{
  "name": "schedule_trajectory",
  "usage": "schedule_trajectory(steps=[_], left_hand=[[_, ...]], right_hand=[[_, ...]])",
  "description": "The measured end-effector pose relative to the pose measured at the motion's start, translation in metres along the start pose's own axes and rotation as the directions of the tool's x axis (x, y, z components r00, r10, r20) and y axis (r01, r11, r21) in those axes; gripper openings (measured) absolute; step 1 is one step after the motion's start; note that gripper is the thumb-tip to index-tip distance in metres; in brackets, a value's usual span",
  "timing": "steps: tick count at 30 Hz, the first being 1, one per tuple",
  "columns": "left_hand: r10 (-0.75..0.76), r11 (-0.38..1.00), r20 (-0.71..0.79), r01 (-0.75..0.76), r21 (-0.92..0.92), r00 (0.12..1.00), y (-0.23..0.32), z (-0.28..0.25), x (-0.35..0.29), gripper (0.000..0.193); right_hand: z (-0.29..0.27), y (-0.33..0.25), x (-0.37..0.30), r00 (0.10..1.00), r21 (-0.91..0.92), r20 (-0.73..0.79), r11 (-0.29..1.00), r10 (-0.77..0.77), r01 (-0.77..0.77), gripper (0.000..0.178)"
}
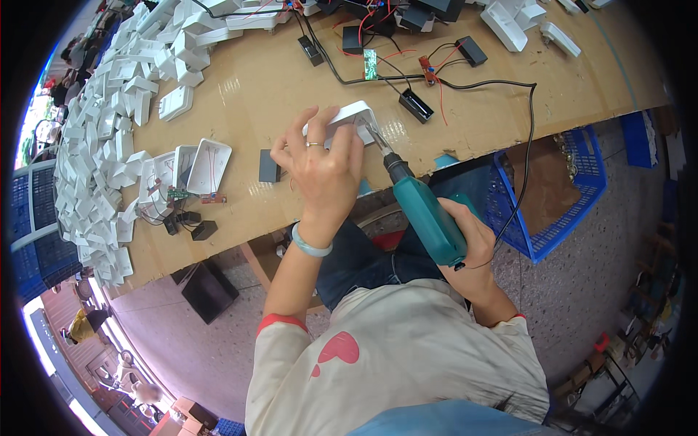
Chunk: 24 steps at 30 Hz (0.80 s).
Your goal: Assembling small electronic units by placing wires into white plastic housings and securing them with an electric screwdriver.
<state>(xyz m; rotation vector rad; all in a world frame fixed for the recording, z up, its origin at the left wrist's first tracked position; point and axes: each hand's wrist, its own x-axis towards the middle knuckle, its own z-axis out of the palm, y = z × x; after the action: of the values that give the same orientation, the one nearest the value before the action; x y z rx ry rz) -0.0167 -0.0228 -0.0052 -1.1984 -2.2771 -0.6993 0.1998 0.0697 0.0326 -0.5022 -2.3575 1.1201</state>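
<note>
My left hand (323,156) is closed around a white plastic casing (357,110), holding it tilted up at the near part of the table. Its fingers reach over the casing and hide part of it. In my right hand (469,236) is a green corded electric screwdriver (429,218), gripped from behind. The metal tip of the screwdriver points up and left into the casing's open side. What the tip touches inside is too small to tell. Beside my left hand lies a dark grey rectangular block (269,166).
White casings (102,160) are heaped along the left side. Open casings (209,166) with wires and a small board lie nearer. Black battery holders (416,106), a green circuit board (371,64) and a black cord (487,83) lie beyond my hands. A blue crate (545,243) stands right of the table.
</note>
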Motion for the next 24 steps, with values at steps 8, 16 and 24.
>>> schedule_trajectory(steps=[8,16,24], left_hand=[[-0.026,1.0,0.012,0.026,0.007,1.0,0.003,-0.001,-0.002,0.009],[-0.095,0.985,-0.098,0.079,-0.153,0.991,0.009,-0.034,-0.016,0.022],[-0.413,0.891,0.175,0.436,-0.127,0.894,-0.04,-0.07,-0.056,0.021]], right_hand=[[-0.006,-0.004,-0.006,1.0,0.046,-0.008,0.998,0.031,-0.03,0.043],[-0.015,-0.007,-0.015,0.998,0.065,-0.036,0.997,0.052,-0.049,0.039],[-0.01,-0.005,-0.011,0.99,0.047,-0.092,0.994,0.107,-0.103,0.033]])
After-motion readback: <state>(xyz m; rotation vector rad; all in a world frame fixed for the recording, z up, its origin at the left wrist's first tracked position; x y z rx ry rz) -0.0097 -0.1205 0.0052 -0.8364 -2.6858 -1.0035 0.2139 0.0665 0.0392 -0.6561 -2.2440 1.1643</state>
